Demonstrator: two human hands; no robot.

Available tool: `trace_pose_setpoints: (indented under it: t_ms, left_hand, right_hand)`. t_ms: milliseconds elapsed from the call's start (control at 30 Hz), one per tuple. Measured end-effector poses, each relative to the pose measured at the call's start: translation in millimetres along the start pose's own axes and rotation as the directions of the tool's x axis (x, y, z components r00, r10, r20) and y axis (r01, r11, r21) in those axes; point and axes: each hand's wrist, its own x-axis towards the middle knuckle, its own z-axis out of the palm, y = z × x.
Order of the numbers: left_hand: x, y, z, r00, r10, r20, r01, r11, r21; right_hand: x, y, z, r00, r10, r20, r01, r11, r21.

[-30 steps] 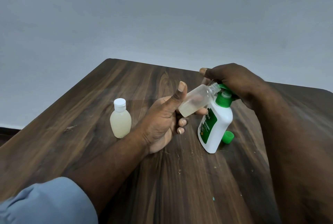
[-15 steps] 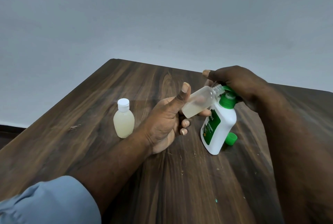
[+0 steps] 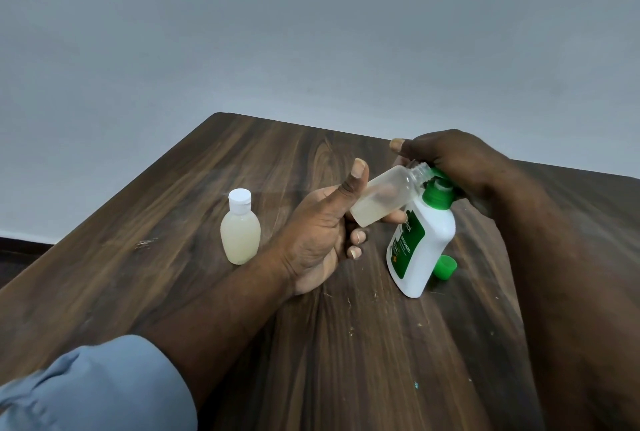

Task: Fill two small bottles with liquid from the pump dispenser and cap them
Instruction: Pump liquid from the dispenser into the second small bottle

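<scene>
A small clear bottle (image 3: 382, 196), uncapped and tilted, holds a little pale liquid at its low end. My left hand (image 3: 320, 233) holds it between thumb and fingers, its open neck up against the green pump head of the white dispenser (image 3: 420, 243). My right hand (image 3: 453, 160) lies over the pump head, fingers curled down around it, hiding the nozzle. The dispenser leans to the right on the table. A second small bottle (image 3: 240, 228), full of pale liquid with a white cap on, stands upright to the left.
A green cap (image 3: 445, 267) lies on the dark wooden table (image 3: 242, 292) just right of the dispenser's base. The table's far edge and left edge run close behind the bottles, with a plain grey wall beyond. Small crumbs dot the near tabletop.
Nothing has visibly changed between the hands and bottles; only the camera view has shifted slightly.
</scene>
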Motion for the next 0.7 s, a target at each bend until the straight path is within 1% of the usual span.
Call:
trace_pose_setpoints:
  t_ms: [200, 433, 567, 700]
  left_hand:
    - [0.0, 0.6, 0.1, 1.000, -0.001, 0.001, 0.001, 1.000, 0.003]
    - [0.1, 1.0, -0.7, 1.000, 0.004, 0.003, -0.004, 1.000, 0.003]
    - [-0.3, 0.7, -0.9, 1.000, 0.002, -0.002, -0.002, 1.000, 0.001]
    - [-0.7, 0.6, 1.2, 1.000, -0.001, -0.003, 0.001, 1.000, 0.010]
  right_hand:
    - [-1.5, -2.8, -3.9, 0.998, -0.051, -0.022, 0.051, 0.999, -0.015]
    - [-4.1, -4.4, 1.5, 1.000, -0.010, -0.006, 0.010, 1.000, -0.017]
    - [-4.1, -2.4, 1.6, 0.999, -0.028, -0.022, 0.028, 0.999, -0.027]
    - [-3.2, -2.5, -2.0, 0.999, -0.048, -0.007, 0.047, 0.998, -0.033]
